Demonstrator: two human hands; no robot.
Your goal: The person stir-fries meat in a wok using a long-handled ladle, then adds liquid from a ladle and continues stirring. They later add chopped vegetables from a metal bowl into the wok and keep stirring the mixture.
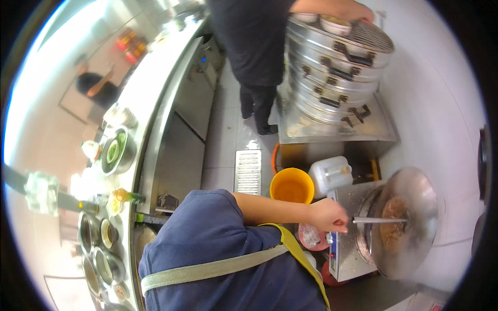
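Note:
My left hand reaches out to the right with its fingers curled. It is beside the near end of a long-handled metal wok tool; whether the fingers hold that handle is unclear. The tool's far end rests in a large metal wok on a steel burner stove. Brown food lies in the wok, and the wok's surface looks hazy. My right hand is out of view. My blue sleeve and the yellow-edged apron fill the bottom middle.
A co-worker stands ahead beside tall stacked metal steamers. A yellow bucket and a white plastic jerrycan stand by the stove. Metal bowls line the counter at left. A floor drain grate lies between.

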